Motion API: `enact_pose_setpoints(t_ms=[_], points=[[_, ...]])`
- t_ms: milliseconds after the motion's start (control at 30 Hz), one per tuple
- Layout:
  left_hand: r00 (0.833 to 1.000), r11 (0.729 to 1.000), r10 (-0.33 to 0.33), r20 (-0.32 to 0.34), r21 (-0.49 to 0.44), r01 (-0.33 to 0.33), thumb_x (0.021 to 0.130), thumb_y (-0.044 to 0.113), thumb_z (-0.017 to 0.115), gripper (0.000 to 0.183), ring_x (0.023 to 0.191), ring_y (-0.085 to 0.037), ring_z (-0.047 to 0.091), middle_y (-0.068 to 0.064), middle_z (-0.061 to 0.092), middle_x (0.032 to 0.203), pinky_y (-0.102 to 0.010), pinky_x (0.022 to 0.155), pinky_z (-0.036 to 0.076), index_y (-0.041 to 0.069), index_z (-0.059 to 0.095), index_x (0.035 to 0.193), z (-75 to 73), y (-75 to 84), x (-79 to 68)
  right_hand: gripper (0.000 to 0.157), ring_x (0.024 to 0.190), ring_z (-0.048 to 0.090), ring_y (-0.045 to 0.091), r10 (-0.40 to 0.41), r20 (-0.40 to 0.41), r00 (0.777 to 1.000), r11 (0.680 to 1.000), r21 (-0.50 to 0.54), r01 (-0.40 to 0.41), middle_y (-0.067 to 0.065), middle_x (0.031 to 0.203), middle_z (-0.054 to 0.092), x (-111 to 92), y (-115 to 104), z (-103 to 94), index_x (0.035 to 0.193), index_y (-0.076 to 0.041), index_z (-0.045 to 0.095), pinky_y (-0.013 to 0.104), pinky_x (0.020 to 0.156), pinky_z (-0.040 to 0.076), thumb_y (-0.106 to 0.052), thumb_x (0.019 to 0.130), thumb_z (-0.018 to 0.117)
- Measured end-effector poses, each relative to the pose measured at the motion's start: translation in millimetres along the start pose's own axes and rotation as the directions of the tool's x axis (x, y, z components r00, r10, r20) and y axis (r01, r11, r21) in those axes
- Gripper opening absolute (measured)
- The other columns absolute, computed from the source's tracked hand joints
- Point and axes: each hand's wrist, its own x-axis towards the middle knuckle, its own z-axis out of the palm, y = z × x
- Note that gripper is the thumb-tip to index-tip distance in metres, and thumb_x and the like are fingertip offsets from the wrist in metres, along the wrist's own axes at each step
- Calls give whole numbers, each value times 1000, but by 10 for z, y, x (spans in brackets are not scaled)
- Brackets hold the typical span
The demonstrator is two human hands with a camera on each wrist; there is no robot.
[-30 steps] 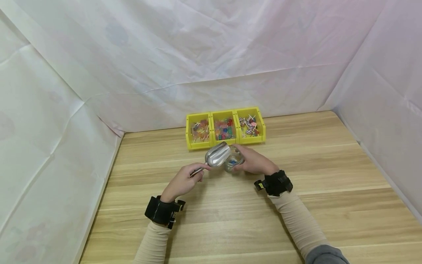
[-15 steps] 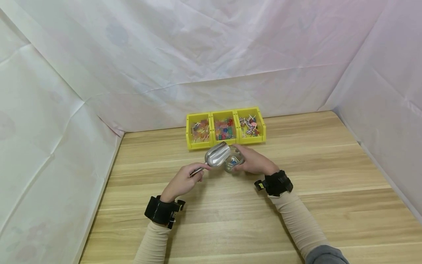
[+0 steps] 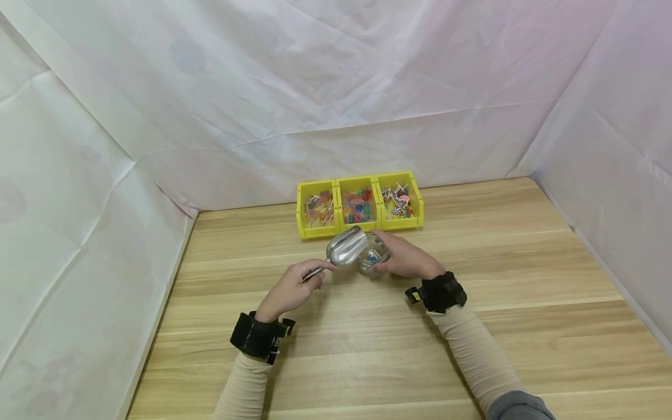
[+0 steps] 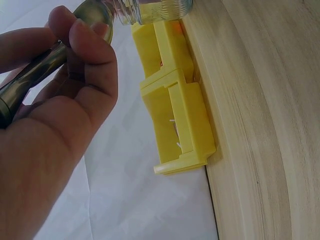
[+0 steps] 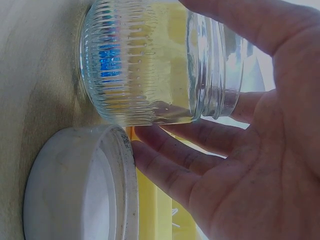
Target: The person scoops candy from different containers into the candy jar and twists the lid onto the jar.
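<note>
My left hand [image 3: 287, 289] grips the handle of a shiny metal scoop [image 3: 346, 246]. The bowl of the scoop tilts towards the mouth of a clear glass jar [image 3: 367, 268], and no candy can be made out in it. Around the jar, my right hand [image 3: 403, 255] curls its thumb and fingers. The jar stands upright on the table. Something small and blue [image 5: 110, 57] lies near the jar's bottom, seen through ribbed glass. Beside the jar in the right wrist view is a round whitish lid [image 5: 65, 185]; in the head view I cannot make it out.
Behind the jar, three joined yellow bins [image 3: 362, 228] hold small candies. Striped lollipops [image 3: 400, 201] fill the right one, and mixed coloured sweets [image 3: 359, 205] the middle one. White cloth [image 3: 315, 128] encloses the wooden table [image 3: 367, 350] at the back and sides.
Both hands, the scoop and the jar have stayed in place. Within the jar, a pale bit has come to show beside the blue one since the oldest frame.
</note>
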Motion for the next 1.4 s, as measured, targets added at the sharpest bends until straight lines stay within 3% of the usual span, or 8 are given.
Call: enact_pose_setpoints(t_ms=[167,467,700,900,1133,1400], points=[[1000,1000,15,8,0,-15,101,4,51,29,76,-21,59,-10,65,90,-27,64,50,16,69,121,-15,-10,-3,83,128,50,28,-11,-1,1000,1000,5,11,10,139,53,5,11,5,150,-18,35,49,107,42,-25,82,82],[1000,1000,10,16,-14,-10,101,6,50,30,79,-40,60,-16,64,89,-27,61,48,18,69,122,-22,-24,-1,84,130,49,29,-9,-3,1000,1000,3,9,11,142,51,4,12,10,151,-17,35,51,108,41,-25,82,82],[1000,1000,17,5,-12,-17,101,5,50,29,76,-30,60,-12,65,90,-27,61,48,11,68,123,-24,-27,1,83,127,50,28,-2,-4,1000,1000,5,2,10,139,53,1,6,6,150,-18,36,50,106,43,-26,82,82],[1000,1000,0,1,-12,0,102,6,49,31,78,-29,62,-15,66,93,-26,60,48,19,68,122,-31,-18,0,83,128,50,29,3,4,1000,1000,2,-3,12,139,53,-1,-5,-1,151,-17,35,50,106,43,-26,83,82],[1000,1000,-6,-12,-3,6,102,8,49,30,75,-26,60,-5,64,86,-27,59,48,20,68,121,-29,-34,7,85,133,46,31,13,12,1000,1000,-1,-13,14,144,50,-10,-20,-11,153,-16,32,51,109,40,-27,83,81],[999,999,-25,-21,-24,24,103,8,49,30,79,-29,61,-18,65,92,-29,63,50,19,68,123,-44,-36,2,84,131,48,30,17,10,1000,1000,-4,-16,13,142,51,1,-10,-6,152,-15,34,50,108,41,-25,83,81]])
